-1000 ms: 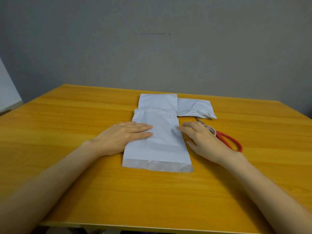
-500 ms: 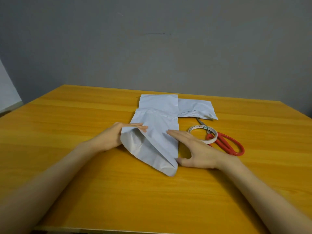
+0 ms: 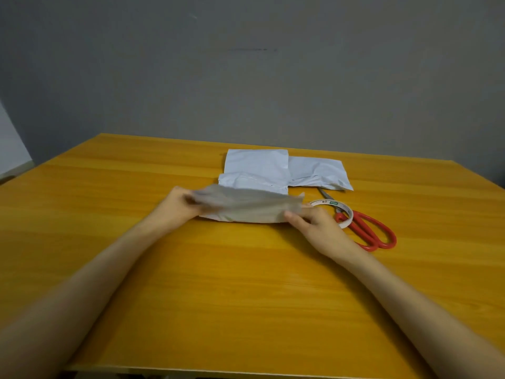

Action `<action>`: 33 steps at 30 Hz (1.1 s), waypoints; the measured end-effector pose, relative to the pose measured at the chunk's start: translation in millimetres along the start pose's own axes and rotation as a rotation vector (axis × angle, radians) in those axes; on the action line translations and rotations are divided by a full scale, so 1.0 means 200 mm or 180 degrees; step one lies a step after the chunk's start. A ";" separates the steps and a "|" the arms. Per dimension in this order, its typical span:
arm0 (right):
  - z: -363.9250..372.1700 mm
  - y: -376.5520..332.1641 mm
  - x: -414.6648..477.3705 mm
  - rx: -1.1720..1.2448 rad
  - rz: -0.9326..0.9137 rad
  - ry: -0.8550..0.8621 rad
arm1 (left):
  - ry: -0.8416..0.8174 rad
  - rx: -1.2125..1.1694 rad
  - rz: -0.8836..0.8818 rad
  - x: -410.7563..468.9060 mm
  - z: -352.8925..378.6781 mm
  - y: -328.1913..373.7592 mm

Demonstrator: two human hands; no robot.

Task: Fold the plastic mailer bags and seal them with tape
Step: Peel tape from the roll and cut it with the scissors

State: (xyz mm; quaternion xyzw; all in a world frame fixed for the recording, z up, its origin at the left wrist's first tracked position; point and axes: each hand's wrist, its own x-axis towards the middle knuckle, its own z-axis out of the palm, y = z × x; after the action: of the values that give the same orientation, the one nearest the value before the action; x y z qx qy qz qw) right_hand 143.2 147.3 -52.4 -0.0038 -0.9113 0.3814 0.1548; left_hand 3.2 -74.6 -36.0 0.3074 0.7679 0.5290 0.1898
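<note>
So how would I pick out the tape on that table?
Start at the orange table and find the right hand gripping a bag. Just beyond its knuckles lies the tape, partly over the red scissors. It is the only ring there: white, lying flat, with a small green label.

The front mailer bag is grey-white plastic, blurred; its near part is lifted off the desk and turned back toward its far end, which lies flat; the left hand grips its left end and the right hand pinches its right end; just behind, the left rear bag and the right rear bag lie flat side by side, white and creased; the tape roll, a white ring with a green label, lies flat just right of the front bag.
</note>
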 end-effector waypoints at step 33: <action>0.00 -0.02 0.21 -0.0362 0.1211 0.0572 | 0.0960 0.0327 -0.0464 0.15 0.05 0.01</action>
State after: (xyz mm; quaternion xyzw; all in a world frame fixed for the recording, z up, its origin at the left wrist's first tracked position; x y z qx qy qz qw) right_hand 103.9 149.7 -38.2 -0.2183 -0.8968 0.3498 0.1603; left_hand -11.7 -47.6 -37.9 0.1773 0.8340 0.5140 0.0944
